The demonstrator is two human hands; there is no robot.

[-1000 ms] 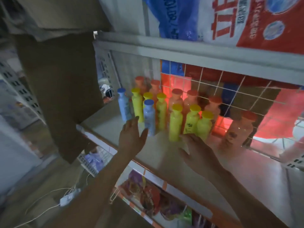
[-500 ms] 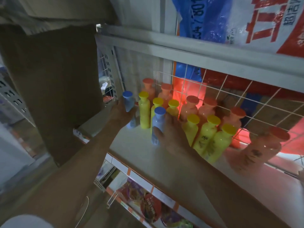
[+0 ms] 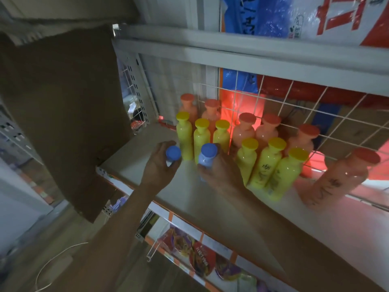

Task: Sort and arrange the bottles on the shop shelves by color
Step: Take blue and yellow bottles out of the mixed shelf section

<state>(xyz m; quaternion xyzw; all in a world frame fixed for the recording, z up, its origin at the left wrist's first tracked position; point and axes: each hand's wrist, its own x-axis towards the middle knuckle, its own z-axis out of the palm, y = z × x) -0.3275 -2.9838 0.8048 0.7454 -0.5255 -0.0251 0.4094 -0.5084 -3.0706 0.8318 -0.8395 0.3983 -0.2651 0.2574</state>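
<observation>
Left hand point(image 3: 160, 167) wrapped around the left blue bottle point(image 3: 173, 153), just below its cap. Right hand point(image 3: 221, 174) curled around the right blue bottle point(image 3: 208, 155). Both bottles upright at the front of the shelf point(image 3: 189, 199), just beside the yellow bottles point(image 3: 265, 165). Orange bottles point(image 3: 245, 129) stand in a row behind, against the wire grid point(image 3: 294, 114). One orange bottle point(image 3: 341, 178) sits apart, far right.
</observation>
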